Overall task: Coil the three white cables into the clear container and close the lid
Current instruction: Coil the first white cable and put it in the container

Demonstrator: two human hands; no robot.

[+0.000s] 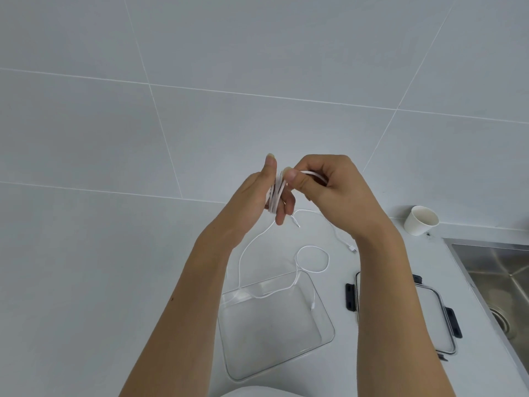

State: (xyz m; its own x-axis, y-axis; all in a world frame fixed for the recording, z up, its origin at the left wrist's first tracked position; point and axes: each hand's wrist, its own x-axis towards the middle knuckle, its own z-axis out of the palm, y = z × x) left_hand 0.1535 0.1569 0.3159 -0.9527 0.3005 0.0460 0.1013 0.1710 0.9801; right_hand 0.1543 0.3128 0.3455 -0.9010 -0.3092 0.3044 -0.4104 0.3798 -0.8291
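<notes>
White cable (275, 196) is wound in several turns round the straight fingers of our left hand (252, 199), thumb raised, high above the far side of the clear container (329, 336). Our right hand (329, 190) pinches the running part between thumb and forefinger, pressed close to the coil.

From the coil a tail (243, 253) hangs down to the container's far rim. More loose strand (313, 262) loops on the counter (114, 282) just beyond the container and crosses its far edge, one end lying inside. A plug (352, 249) rests beyond the container's far right corner. We cannot tell how many separate cables these strands make.

The container holds no finished coil. Its lid (435, 310) lies just to its right, partly hidden by our forearm. Farther right are a paper cup (422, 220) and a sink (501, 270).

We judge this an early winding step. Next we need further turns with even tension until the tail is taken up, then we slip the coil off without letting it spring apart and lower it into the container.
</notes>
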